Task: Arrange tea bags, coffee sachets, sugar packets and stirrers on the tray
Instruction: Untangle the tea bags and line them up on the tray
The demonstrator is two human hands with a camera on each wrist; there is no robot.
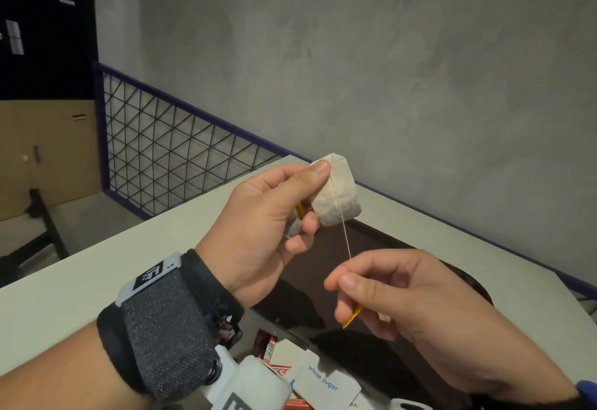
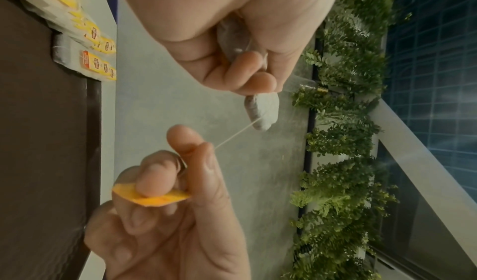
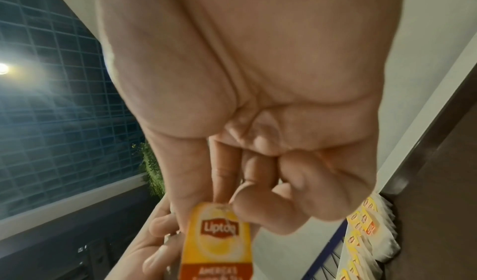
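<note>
Above the dark tray, the left hand pinches a white tea bag. Its string runs taut down to the right hand, whose fingers pinch the yellow Lipton tag. A white sugar packet lies near the tray's front edge.

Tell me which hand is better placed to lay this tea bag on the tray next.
Probably the left hand: it pinches the tea bag itself, above the dark tray. The right hand only holds the yellow tag on the string.
</note>
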